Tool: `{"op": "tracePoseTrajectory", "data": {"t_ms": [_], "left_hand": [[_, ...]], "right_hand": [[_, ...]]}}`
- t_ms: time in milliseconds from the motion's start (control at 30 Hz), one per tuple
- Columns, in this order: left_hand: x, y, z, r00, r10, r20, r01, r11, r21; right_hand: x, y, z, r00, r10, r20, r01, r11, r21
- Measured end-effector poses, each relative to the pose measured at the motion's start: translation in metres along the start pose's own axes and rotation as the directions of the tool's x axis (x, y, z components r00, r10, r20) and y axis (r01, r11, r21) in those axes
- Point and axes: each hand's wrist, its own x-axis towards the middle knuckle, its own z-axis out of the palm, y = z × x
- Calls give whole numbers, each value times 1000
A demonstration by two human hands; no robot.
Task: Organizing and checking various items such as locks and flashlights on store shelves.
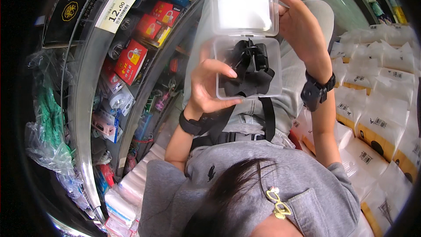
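A clear plastic box (pixel 277 89) with a hinged lid is held up over my lap. Its lid (pixel 245 11) stands swung back on the far side, bright with glare. Inside the box lie black straps (pixel 247 83) bundled with dark buckle-like parts. My left hand (pixel 210 86) grips the near left corner, its thumb along the near edge and a finger over the left wall. At the lid's right edge is my right hand (pixel 300 29), with some fingertips behind the translucent plastic and partly hidden. Black bands with small devices circle both wrists.
On the left, curved shelves (pixel 81 105) hold red padlock boxes (pixel 131 61) and small carded goods. Plastic-wrapped green goods (pixel 48 114) hang at the far left. Rows of white and yellow plastic-wrapped packs (pixel 372 118) fill the right side, close to my right arm.
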Motion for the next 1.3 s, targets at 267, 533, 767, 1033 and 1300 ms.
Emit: {"op": "tracePoseTrajectory", "data": {"t_ms": [267, 533, 767, 1033, 1300], "left_hand": [[-1, 6, -5, 897, -228, -378, 178, 970, -164], [6, 13, -2, 926, -232, -299, 140, 943, -301], [8, 16, 1, 895, -313, -317, 219, 929, -299], [5, 16, -6, 894, -388, -224, 270, 866, -421], [11, 19, -2, 867, -443, -227, 314, 840, -442]], "right_hand": [[-24, 1, 28, 857, -366, 361, 483, 816, -318], [-43, 9, 38, 805, -410, 428, 590, 626, -510], [-39, 37, 28, 877, -365, 312, 453, 845, -285], [-42, 32, 29, 810, -378, 447, 565, 705, -429], [-44, 24, 31, 921, -374, 105, 377, 794, -476]]}}
